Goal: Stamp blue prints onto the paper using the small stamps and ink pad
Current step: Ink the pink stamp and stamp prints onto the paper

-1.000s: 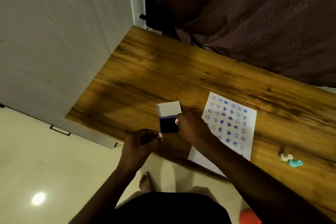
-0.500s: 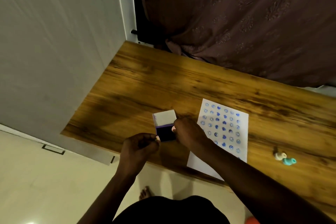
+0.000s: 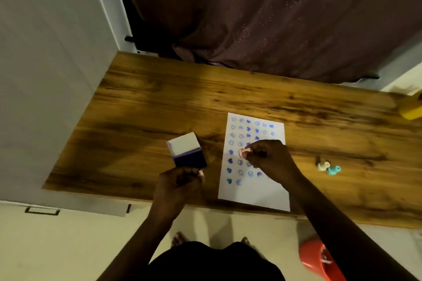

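Note:
A white paper [image 3: 253, 194] with rows of blue prints lies on the wooden table [image 3: 137, 116]. My right hand [image 3: 269, 157] hovers over its middle, fingers shut on a small pink stamp [image 3: 242, 152]. The open ink pad [image 3: 188, 154], with a dark blue pad and a raised white lid, sits left of the paper. My left hand [image 3: 180, 183] is at the pad's near edge with its fingers curled at that edge. Two spare stamps, one cream [image 3: 322, 165] and one teal [image 3: 333, 170], lie right of the paper.
A dark curtain [image 3: 274, 18] hangs behind the table. A white wall panel [image 3: 45, 75] borders the table's left side. A yellow object [image 3: 412, 109] sits at the far right edge. A red container [image 3: 319, 260] stands on the floor.
My right hand has left the ink pad and moved right over the paper with the pink stamp. The left hand stays at the pad.

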